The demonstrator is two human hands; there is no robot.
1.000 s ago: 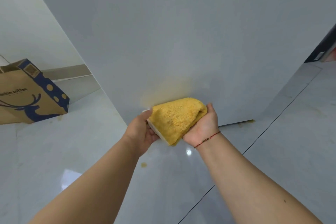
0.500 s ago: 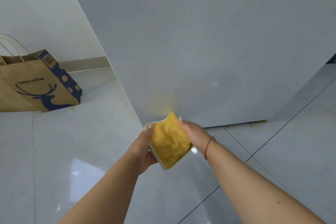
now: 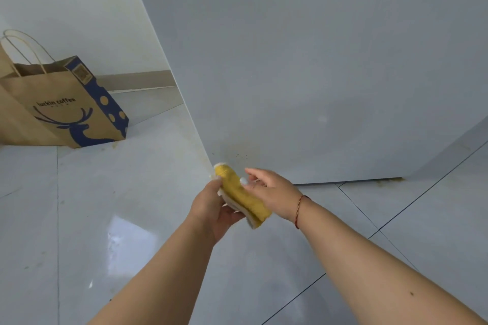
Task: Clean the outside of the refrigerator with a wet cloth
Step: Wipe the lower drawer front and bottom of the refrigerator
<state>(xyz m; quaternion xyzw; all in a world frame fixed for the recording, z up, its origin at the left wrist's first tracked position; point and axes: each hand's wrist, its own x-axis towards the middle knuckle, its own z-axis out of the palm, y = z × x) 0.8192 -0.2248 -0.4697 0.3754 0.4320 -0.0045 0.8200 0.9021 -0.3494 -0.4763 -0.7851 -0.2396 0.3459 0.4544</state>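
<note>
Both bare forearms reach forward and down. The left hand (image 3: 211,208) grips the cloth (image 3: 241,194), fingers curled under it. The right hand (image 3: 274,194), a red string around its wrist, touches the cloth with loosely spread fingers.

One refrigerator (image 3: 317,60), its grey side panel filling the upper right of the frame. One yellow cloth (image 3: 243,196), folded, at centre. Two hands: left hand (image 3: 214,208) and right hand (image 3: 274,192), both at centre. One red string bracelet (image 3: 298,210), on the right wrist. One brown paper bag (image 3: 60,108) at left, with two looped handles and one blue deer print. One patch of dark specks (image 3: 239,157) low on the panel.
</note>
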